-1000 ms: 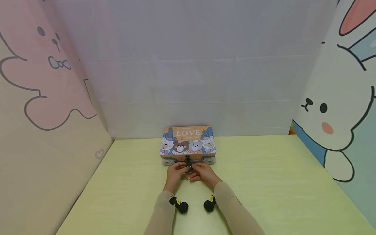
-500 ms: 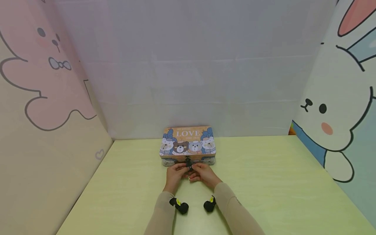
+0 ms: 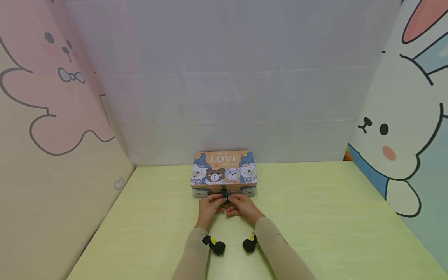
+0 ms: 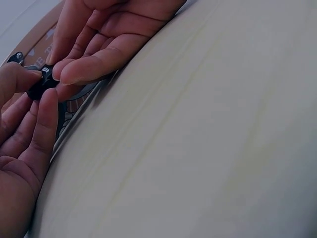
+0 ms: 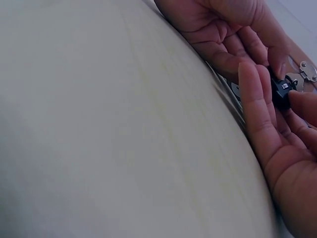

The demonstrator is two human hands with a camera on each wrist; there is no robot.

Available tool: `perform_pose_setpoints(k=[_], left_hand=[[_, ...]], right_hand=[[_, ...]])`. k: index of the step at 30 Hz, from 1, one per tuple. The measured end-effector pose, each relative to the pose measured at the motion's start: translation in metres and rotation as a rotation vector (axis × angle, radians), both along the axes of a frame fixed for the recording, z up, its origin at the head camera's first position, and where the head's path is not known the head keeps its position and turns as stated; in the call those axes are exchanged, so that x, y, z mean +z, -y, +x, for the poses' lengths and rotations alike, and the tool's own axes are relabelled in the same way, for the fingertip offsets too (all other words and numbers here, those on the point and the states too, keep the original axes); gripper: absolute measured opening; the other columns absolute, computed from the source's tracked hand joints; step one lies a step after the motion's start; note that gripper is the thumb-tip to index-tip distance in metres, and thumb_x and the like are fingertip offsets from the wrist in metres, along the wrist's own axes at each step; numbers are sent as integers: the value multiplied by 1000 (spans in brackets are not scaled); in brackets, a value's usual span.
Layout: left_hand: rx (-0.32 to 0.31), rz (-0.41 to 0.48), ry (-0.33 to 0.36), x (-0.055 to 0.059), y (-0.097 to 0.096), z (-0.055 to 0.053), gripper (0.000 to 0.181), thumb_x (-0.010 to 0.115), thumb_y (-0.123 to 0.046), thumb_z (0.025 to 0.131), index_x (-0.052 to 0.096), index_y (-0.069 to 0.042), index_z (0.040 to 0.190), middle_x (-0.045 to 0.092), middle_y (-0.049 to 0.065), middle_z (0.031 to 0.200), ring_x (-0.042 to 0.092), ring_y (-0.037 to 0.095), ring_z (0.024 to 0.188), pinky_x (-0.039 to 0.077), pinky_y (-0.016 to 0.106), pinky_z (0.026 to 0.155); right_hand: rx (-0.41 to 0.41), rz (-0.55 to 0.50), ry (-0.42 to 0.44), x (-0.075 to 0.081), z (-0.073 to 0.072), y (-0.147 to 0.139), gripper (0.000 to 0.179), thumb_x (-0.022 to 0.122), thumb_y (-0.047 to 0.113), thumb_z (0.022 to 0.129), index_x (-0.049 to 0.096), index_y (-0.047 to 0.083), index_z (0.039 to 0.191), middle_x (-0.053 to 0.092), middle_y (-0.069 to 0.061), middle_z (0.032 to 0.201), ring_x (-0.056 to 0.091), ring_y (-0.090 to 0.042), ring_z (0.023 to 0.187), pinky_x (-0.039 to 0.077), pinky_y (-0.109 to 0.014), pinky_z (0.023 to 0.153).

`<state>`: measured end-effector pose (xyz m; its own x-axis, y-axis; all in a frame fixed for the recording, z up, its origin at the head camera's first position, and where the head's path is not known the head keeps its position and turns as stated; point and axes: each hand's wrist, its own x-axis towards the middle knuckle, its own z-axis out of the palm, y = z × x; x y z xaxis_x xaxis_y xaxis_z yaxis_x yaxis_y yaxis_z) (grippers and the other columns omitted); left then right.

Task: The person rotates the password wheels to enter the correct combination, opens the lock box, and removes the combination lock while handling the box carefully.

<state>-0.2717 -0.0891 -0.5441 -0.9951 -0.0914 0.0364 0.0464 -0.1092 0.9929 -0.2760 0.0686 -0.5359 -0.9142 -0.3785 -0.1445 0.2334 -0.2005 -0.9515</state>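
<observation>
A small black combination padlock (image 3: 225,194), with white figures on its dial, hangs at the metal clasp (image 5: 307,72) on the front of a lidded box (image 3: 224,170). The box is decorated with bears and the word LOVE, and its lid is down. My left hand (image 3: 209,208) pinches the padlock from the left between thumb and fingers. From the right, the thumb and fingers of my right hand (image 3: 244,208) pinch it too. Both wrist views show the padlock's body (image 4: 43,83) partly covered by fingertips. Part of its shackle shows beside the clasp in the right wrist view.
The box stands on a pale yellow-green table (image 3: 315,217), close to the white back wall (image 3: 231,97). Side walls with cartoon animals border the table left and right. A black camera (image 3: 216,245) sits at my left wrist, another black camera (image 3: 249,244) at my right.
Both hands stay at the padlock with hardly any movement. The box has not shifted. The padlock appears to turn very slightly between the fingers.
</observation>
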Motion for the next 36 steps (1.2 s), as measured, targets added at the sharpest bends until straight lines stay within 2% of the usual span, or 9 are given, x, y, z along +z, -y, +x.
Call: perform_pose_setpoints(k=[7, 13, 22, 27, 30, 36], left_hand=[[17, -10, 24, -2, -1, -2, 23, 71, 5, 85, 67, 16, 104, 73, 19, 88, 66, 12, 59, 57, 22, 52], [16, -19, 17, -2, -2, -3, 22, 70, 4, 86, 67, 16, 103, 73, 19, 86, 66, 12, 58, 58, 23, 52], [2, -5, 30, -2, 0, -3, 22, 70, 4, 87, 67, 17, 104, 73, 19, 86, 67, 12, 59, 59, 25, 55], [-28, 26, 39, 0, 3, -2, 26, 71, 9, 84, 65, 19, 107, 72, 21, 91, 67, 12, 63, 60, 25, 57], [-44, 17, 39, 5, 4, 1, 30, 71, 11, 82, 64, 20, 109, 71, 24, 95, 67, 13, 68, 60, 26, 60], [-40, 2, 28, 30, 2, 17, 30, 69, 12, 82, 62, 22, 110, 70, 27, 98, 68, 14, 72, 61, 29, 62]], right_hand=[[0, -6, -1, 0, 1, 0, 21, 44, 9, 107, 53, -9, 113, 65, -13, 91, 66, -14, 70, 62, -31, 68], [6, -9, -3, -1, 0, -1, 23, 44, 9, 107, 52, -11, 116, 64, -13, 92, 66, -13, 70, 62, -31, 69], [-3, -13, 0, -1, 0, 0, 25, 44, 9, 107, 51, -13, 117, 63, -13, 90, 66, -13, 70, 61, -30, 69], [-11, -16, -3, -2, 0, 0, 24, 44, 8, 106, 51, -12, 117, 64, -13, 89, 66, -14, 69, 62, -31, 68], [-18, -19, 3, -1, 0, 0, 21, 44, 7, 106, 52, -10, 115, 64, -13, 87, 66, -14, 69, 62, -31, 68], [-20, -23, 13, -1, -1, 0, 19, 47, 8, 105, 53, -8, 114, 64, -13, 87, 66, -15, 69, 62, -32, 68]])
